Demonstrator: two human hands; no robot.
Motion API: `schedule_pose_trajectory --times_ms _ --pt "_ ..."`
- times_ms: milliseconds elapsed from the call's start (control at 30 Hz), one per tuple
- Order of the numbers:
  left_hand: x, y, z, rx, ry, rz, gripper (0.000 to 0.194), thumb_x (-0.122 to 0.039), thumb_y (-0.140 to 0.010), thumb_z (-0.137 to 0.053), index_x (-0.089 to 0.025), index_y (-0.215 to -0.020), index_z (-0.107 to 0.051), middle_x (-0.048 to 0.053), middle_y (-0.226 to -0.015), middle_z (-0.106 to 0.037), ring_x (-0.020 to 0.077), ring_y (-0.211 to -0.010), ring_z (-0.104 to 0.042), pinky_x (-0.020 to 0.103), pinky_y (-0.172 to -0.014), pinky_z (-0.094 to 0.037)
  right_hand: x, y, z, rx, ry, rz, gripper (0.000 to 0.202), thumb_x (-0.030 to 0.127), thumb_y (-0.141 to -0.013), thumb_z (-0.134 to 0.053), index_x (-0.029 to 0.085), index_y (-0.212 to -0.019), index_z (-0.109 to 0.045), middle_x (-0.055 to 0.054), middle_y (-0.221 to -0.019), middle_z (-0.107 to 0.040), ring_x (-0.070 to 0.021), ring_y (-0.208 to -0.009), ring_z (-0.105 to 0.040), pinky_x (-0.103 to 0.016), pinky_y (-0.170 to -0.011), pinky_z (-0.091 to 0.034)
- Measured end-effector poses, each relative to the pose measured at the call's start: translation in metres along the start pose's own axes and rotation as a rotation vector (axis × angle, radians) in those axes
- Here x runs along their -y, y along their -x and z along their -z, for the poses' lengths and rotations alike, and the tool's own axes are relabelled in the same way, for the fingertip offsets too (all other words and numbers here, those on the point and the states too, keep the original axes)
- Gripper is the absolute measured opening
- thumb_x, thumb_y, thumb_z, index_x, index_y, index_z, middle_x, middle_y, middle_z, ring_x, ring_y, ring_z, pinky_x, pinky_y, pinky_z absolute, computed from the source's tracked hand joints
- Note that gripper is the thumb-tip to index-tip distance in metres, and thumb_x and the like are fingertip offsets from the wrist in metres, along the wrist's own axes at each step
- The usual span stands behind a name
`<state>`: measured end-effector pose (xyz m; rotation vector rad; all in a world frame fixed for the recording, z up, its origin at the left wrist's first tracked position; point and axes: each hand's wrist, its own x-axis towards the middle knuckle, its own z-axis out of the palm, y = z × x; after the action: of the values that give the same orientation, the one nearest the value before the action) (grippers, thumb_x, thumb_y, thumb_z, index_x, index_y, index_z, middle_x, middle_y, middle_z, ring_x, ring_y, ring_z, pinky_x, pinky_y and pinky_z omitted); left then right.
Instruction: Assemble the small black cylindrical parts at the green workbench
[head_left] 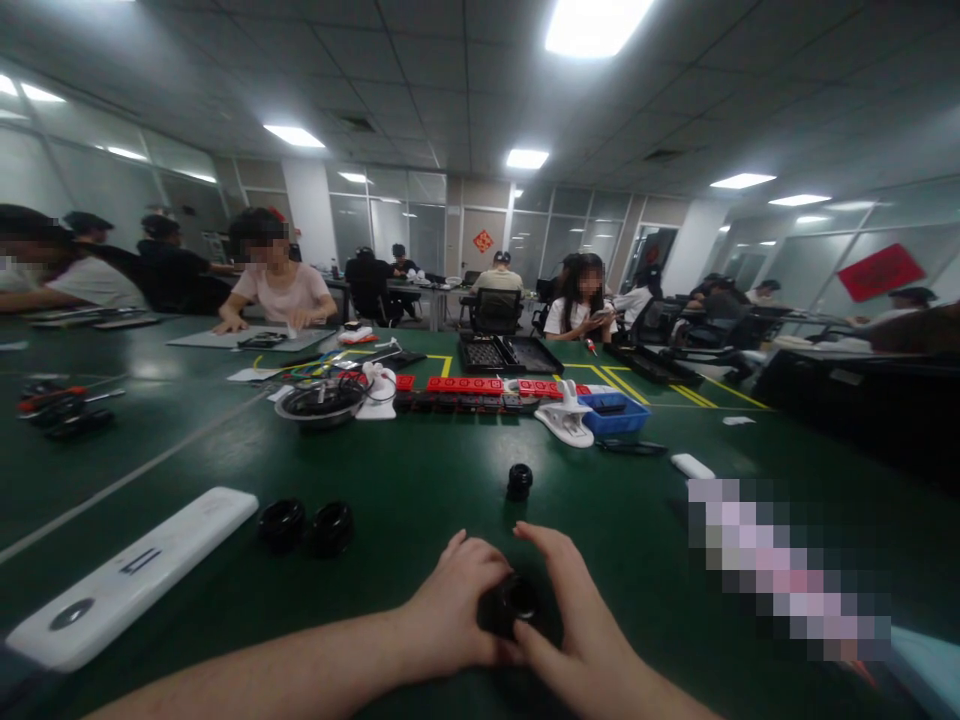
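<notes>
Low in the head view, a black round part (pixel 519 598) with a hole in its top sits between my two hands. My left hand (pixel 459 600) is wrapped round its left side, fingers closed on it. On the other side my right hand (pixel 574 610) has its thumb against the part, while its fingers are spread away from it. A smaller black ribbed piece (pixel 519 482) stands on the green table just beyond my hands. Two black rings, one (pixel 282 524) beside the other (pixel 331 527), lie to the left.
A long white device (pixel 135 575) lies at left. Farther back are a metal bowl (pixel 319 403), white clips (pixel 566 415), a blue tray (pixel 616 412), red strips (pixel 465 386) and black open cases (pixel 510 353). People sit beyond; a blurred-out object is at right.
</notes>
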<state>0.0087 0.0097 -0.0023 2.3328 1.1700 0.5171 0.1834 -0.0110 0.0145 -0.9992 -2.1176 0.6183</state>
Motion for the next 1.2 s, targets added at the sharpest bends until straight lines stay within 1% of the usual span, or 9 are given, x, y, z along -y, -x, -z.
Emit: schedule_pose_trajectory --times_ms 133,267,367,500,700,833,1000,1067,1200 --pt "0.000 0.000 -0.001 -0.012 -0.002 -0.011 0.045 -0.040 -0.051 -0.076 -0.022 -0.089 -0.059 0.002 -0.097 -0.056 0.0248 -0.096 -0.049 0.053 -0.098 -0.019 -0.007 -0.004 -0.007 -0.081 0.032 -0.136 0.058 0.022 -0.066 -0.060 0.016 -0.119 -0.035 -0.011 -0.108 -0.050 -0.0280 -0.102 -0.048 -0.045 -0.089 -0.039" --pt "0.002 0.000 -0.001 0.007 0.018 -0.039 0.044 -0.039 -0.055 -0.074 -0.022 -0.092 -0.059 0.003 -0.099 -0.056 0.0252 -0.098 -0.048 0.054 -0.099 -0.017 -0.005 -0.005 -0.015 -0.039 0.073 -0.209 0.062 0.019 -0.059 -0.065 0.017 -0.115 -0.039 -0.007 -0.095 -0.055 -0.0272 -0.091 -0.052 -0.045 -0.084 -0.041" --pt "0.003 0.000 -0.001 0.011 0.031 -0.024 0.051 -0.037 -0.056 -0.073 -0.023 -0.102 -0.057 0.004 -0.103 -0.055 0.0259 -0.101 -0.047 0.054 -0.100 -0.014 -0.001 -0.002 -0.012 0.021 0.039 -0.088 0.059 0.012 -0.064 -0.055 0.019 -0.119 -0.036 -0.009 -0.105 -0.054 -0.0258 -0.100 -0.050 -0.044 -0.090 -0.039" --pt "0.002 0.002 0.000 0.023 0.050 -0.014 0.052 -0.044 -0.056 -0.073 -0.022 -0.101 -0.058 0.006 -0.107 -0.054 0.0273 -0.104 -0.046 0.056 -0.101 -0.011 -0.003 0.002 -0.003 0.047 0.029 0.146 0.070 0.014 -0.066 -0.052 0.020 -0.129 -0.022 -0.011 -0.132 -0.034 -0.0286 -0.122 -0.032 -0.046 -0.100 -0.030" --pt "-0.001 0.003 0.002 -0.111 0.044 0.037 0.054 -0.047 -0.047 -0.077 -0.024 -0.093 -0.059 0.003 -0.104 -0.052 0.0266 -0.102 -0.046 0.059 -0.100 -0.006 -0.013 -0.001 -0.004 -0.052 0.084 -0.050 0.064 0.032 -0.070 -0.060 0.016 -0.124 -0.030 -0.015 -0.123 -0.041 -0.0323 -0.116 -0.038 -0.049 -0.095 -0.034" --pt "0.002 0.001 0.004 -0.112 0.011 0.039 0.050 -0.047 -0.045 -0.078 -0.023 -0.085 -0.059 0.002 -0.096 -0.052 0.0246 -0.097 -0.048 0.057 -0.100 -0.006 -0.012 -0.001 -0.006 -0.085 0.076 -0.094 0.063 0.032 -0.065 -0.064 0.017 -0.119 -0.036 -0.014 -0.116 -0.046 -0.0307 -0.108 -0.045 -0.046 -0.091 -0.038" --pt "0.004 -0.001 0.008 -0.058 0.009 -0.023 0.048 -0.041 -0.049 -0.078 -0.022 -0.088 -0.058 0.001 -0.098 -0.052 0.0242 -0.098 -0.047 0.057 -0.101 -0.004 -0.009 -0.002 -0.010 -0.024 0.060 -0.165 0.061 0.022 -0.061 -0.064 0.018 -0.117 -0.041 -0.010 -0.105 -0.054 -0.0269 -0.098 -0.052 -0.043 -0.087 -0.042" --pt "0.005 -0.001 0.008 -0.029 0.019 -0.043 0.050 -0.040 -0.051 -0.076 -0.023 -0.094 -0.057 0.002 -0.099 -0.052 0.0243 -0.098 -0.048 0.056 -0.101 -0.006 -0.009 -0.001 -0.009 0.015 0.027 -0.123 0.060 0.016 -0.064 -0.058 0.019 -0.120 -0.038 -0.009 -0.107 -0.055 -0.0256 -0.101 -0.052 -0.043 -0.089 -0.041" --pt "0.008 -0.002 0.004 -0.039 0.040 -0.053 0.050 -0.039 -0.055 -0.073 -0.021 -0.098 -0.056 0.005 -0.103 -0.052 0.0256 -0.101 -0.047 0.055 -0.101 -0.012 -0.011 0.001 -0.004 0.071 -0.059 0.088 0.067 0.013 -0.065 -0.050 0.019 -0.128 -0.028 -0.012 -0.125 -0.046 -0.0275 -0.114 -0.044 -0.045 -0.095 -0.037"
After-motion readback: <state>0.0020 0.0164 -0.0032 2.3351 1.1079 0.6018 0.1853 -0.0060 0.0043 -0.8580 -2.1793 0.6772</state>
